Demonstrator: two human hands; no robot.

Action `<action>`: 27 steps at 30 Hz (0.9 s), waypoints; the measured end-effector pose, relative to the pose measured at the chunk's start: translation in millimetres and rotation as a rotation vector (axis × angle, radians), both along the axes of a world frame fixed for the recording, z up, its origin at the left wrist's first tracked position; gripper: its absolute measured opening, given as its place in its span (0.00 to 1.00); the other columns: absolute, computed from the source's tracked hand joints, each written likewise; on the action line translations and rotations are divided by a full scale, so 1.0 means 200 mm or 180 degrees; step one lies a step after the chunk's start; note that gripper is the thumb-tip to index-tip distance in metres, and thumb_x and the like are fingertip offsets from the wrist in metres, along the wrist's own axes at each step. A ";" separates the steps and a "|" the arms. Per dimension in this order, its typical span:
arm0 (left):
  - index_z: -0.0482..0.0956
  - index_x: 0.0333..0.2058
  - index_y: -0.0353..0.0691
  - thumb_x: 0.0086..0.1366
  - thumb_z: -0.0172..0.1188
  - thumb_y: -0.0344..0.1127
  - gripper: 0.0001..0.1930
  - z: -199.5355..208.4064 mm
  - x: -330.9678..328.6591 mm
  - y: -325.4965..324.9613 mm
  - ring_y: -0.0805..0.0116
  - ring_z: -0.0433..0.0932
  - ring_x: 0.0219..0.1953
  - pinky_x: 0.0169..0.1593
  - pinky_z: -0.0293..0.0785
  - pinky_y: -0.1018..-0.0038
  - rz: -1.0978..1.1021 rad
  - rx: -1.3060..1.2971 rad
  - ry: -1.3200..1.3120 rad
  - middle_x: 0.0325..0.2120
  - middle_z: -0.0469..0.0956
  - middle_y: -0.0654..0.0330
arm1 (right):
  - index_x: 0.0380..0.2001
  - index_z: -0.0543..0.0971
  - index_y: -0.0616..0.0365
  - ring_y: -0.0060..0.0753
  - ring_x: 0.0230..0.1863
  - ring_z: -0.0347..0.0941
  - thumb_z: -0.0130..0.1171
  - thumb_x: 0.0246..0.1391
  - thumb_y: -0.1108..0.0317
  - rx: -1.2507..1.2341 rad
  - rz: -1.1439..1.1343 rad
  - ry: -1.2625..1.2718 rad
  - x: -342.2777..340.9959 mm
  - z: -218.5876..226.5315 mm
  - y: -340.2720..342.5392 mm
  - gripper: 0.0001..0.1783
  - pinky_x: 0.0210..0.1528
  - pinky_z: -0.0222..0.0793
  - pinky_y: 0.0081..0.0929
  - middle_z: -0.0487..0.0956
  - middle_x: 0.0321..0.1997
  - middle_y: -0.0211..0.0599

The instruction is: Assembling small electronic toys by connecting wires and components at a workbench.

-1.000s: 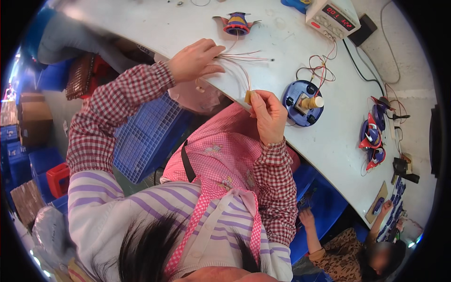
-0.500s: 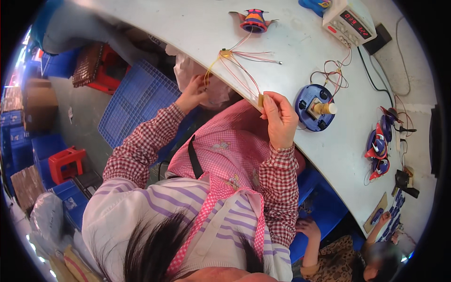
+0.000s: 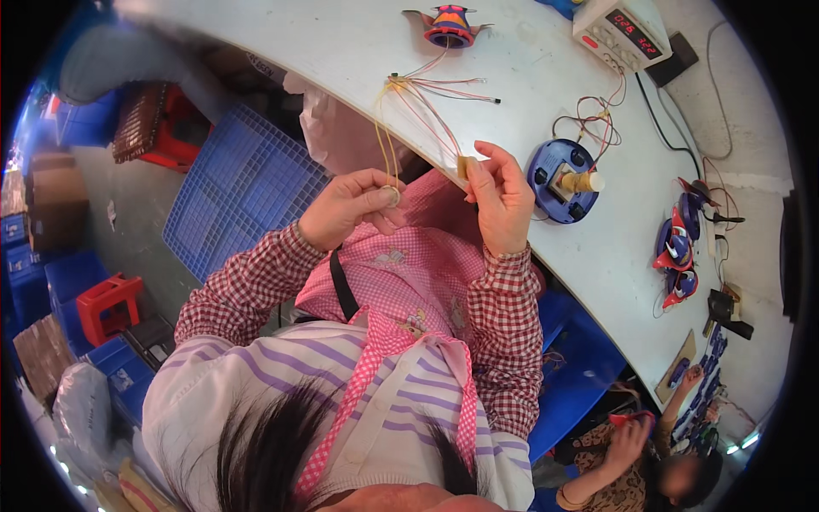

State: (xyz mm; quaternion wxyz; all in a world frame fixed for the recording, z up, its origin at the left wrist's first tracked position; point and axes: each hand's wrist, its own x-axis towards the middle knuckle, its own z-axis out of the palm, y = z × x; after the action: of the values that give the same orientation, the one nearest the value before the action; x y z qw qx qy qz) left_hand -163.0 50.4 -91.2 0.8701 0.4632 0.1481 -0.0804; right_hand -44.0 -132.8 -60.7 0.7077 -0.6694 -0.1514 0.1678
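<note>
My left hand (image 3: 351, 209) pinches a small round disc (image 3: 392, 196) with yellow wires, held above my lap. Between the thumb and fingers of my right hand (image 3: 503, 200) is a small tan board (image 3: 465, 166), at the table's edge. Thin red and white wires run from it to a little circuit board (image 3: 397, 83) on the table, where the yellow wires also lead. More loose wires (image 3: 456, 90) fan out there, and one lead goes to an orange and purple toy part (image 3: 450, 30).
A blue round base with a pale knob (image 3: 567, 183) stands right of my right hand, wired toward a power supply (image 3: 621, 34). Red and purple toy parts (image 3: 678, 252) lie farther right. Another person's hand (image 3: 627, 444) shows at lower right. Blue mesh crate (image 3: 247, 192) is left.
My left hand has come right and nearer my right hand, now showing the disc in its fingers. The wires have shifted slightly left. The other person's hand has lifted with something red.
</note>
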 end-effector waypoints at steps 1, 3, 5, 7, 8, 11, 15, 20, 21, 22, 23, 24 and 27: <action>0.71 0.44 0.31 0.65 0.53 0.31 0.11 0.04 0.01 -0.03 0.65 0.80 0.32 0.33 0.80 0.79 -0.0047 0.0016 -0.0012 0.35 0.76 0.52 | 0.41 0.75 0.64 0.18 0.23 0.65 0.54 0.57 0.73 -0.0076 0.0019 -0.0217 -0.01 0.01 -0.01 0.10 0.27 0.64 0.12 0.75 0.29 0.32; 0.71 0.42 0.32 0.64 0.54 0.33 0.11 0.11 0.04 -0.07 0.66 0.80 0.29 0.31 0.80 0.79 -0.0114 0.0064 -0.0025 0.33 0.76 0.52 | 0.41 0.75 0.64 0.18 0.24 0.66 0.55 0.55 0.74 -0.0213 0.0084 -0.0640 -0.04 0.02 0.00 0.10 0.26 0.64 0.13 0.75 0.28 0.32; 0.72 0.41 0.32 0.64 0.55 0.34 0.11 0.14 0.07 -0.10 0.66 0.80 0.28 0.30 0.80 0.80 -0.0147 0.0088 -0.0050 0.32 0.76 0.52 | 0.41 0.75 0.63 0.19 0.24 0.67 0.56 0.55 0.74 -0.0282 0.0116 -0.0869 -0.08 0.03 0.00 0.10 0.26 0.65 0.14 0.75 0.28 0.32; 0.71 0.40 0.32 0.65 0.54 0.32 0.09 0.17 0.10 -0.13 0.67 0.79 0.25 0.26 0.79 0.81 -0.0095 -0.0205 -0.0069 0.30 0.76 0.53 | 0.40 0.74 0.63 0.20 0.24 0.67 0.56 0.54 0.75 -0.0375 0.0137 -0.0878 -0.12 0.03 0.01 0.09 0.27 0.65 0.15 0.75 0.28 0.32; 0.71 0.39 0.32 0.65 0.53 0.31 0.08 0.18 0.11 -0.14 0.68 0.79 0.24 0.24 0.78 0.82 -0.0069 -0.0349 -0.0076 0.29 0.75 0.53 | 0.39 0.74 0.63 0.21 0.24 0.68 0.56 0.53 0.76 -0.0419 0.0147 -0.0880 -0.14 0.03 0.02 0.09 0.27 0.65 0.16 0.75 0.28 0.33; 0.71 0.37 0.33 0.65 0.53 0.31 0.07 0.16 0.12 -0.14 0.68 0.78 0.21 0.21 0.77 0.83 -0.0034 -0.0419 -0.0077 0.27 0.75 0.54 | 0.38 0.74 0.63 0.23 0.25 0.69 0.56 0.53 0.76 -0.0495 0.0149 -0.1045 -0.16 0.01 0.01 0.09 0.27 0.66 0.17 0.75 0.29 0.34; 0.72 0.35 0.34 0.64 0.56 0.35 0.09 0.11 0.12 -0.13 0.69 0.77 0.19 0.19 0.75 0.83 0.0007 -0.0209 0.0005 0.25 0.75 0.56 | 0.38 0.74 0.63 0.25 0.26 0.70 0.57 0.52 0.77 -0.0603 0.0135 -0.1474 -0.17 -0.01 -0.01 0.09 0.28 0.67 0.17 0.75 0.30 0.34; 0.72 0.32 0.35 0.63 0.57 0.35 0.09 0.14 0.14 -0.11 0.71 0.75 0.16 0.17 0.73 0.84 -0.0100 0.0175 0.0063 0.21 0.74 0.58 | 0.38 0.74 0.63 0.21 0.27 0.69 0.57 0.52 0.77 -0.0644 0.0112 -0.1366 -0.16 -0.01 -0.06 0.09 0.31 0.67 0.15 0.76 0.31 0.32; 0.73 0.31 0.35 0.63 0.57 0.35 0.09 0.14 0.14 -0.11 0.72 0.75 0.15 0.16 0.72 0.85 -0.0120 0.0177 0.0071 0.21 0.74 0.59 | 0.38 0.74 0.63 0.22 0.27 0.69 0.57 0.52 0.77 -0.0656 0.0157 -0.1355 -0.16 -0.01 -0.06 0.09 0.31 0.67 0.15 0.76 0.31 0.32; 0.73 0.30 0.35 0.62 0.57 0.35 0.09 0.14 0.14 -0.11 0.72 0.74 0.15 0.16 0.71 0.85 -0.0141 0.0178 0.0078 0.20 0.74 0.59 | 0.38 0.74 0.63 0.22 0.27 0.69 0.57 0.51 0.78 -0.0669 0.0201 -0.1345 -0.16 -0.02 -0.06 0.09 0.31 0.67 0.16 0.76 0.31 0.32; 0.73 0.30 0.35 0.62 0.57 0.35 0.09 0.14 0.13 -0.11 0.73 0.74 0.14 0.15 0.70 0.85 -0.0163 0.0178 0.0081 0.19 0.73 0.59 | 0.38 0.75 0.63 0.22 0.27 0.69 0.57 0.51 0.78 -0.0683 0.0243 -0.1338 -0.16 -0.02 -0.05 0.09 0.31 0.67 0.16 0.76 0.31 0.32; 0.73 0.29 0.35 0.62 0.58 0.35 0.09 0.14 0.13 -0.11 0.73 0.73 0.14 0.15 0.69 0.86 -0.0188 0.0177 0.0082 0.19 0.73 0.60 | 0.38 0.75 0.62 0.22 0.27 0.69 0.57 0.50 0.78 -0.0700 0.0283 -0.1332 -0.16 -0.03 -0.04 0.09 0.31 0.67 0.16 0.76 0.31 0.32; 0.73 0.30 0.33 0.63 0.54 0.29 0.05 0.16 0.14 -0.13 0.74 0.70 0.11 0.12 0.65 0.86 -0.0178 0.0338 0.0190 0.17 0.72 0.60 | 0.36 0.74 0.62 0.30 0.24 0.68 0.57 0.46 0.81 -0.0726 0.0189 -0.1678 -0.15 -0.06 -0.02 0.11 0.27 0.65 0.21 0.75 0.31 0.36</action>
State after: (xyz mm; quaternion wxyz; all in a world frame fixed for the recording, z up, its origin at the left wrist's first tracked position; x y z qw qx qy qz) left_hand -134.9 24.8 -58.7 0.8369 0.5100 0.1650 -0.1105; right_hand -74.1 -137.0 -72.1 0.5589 -0.7604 -0.3298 0.0246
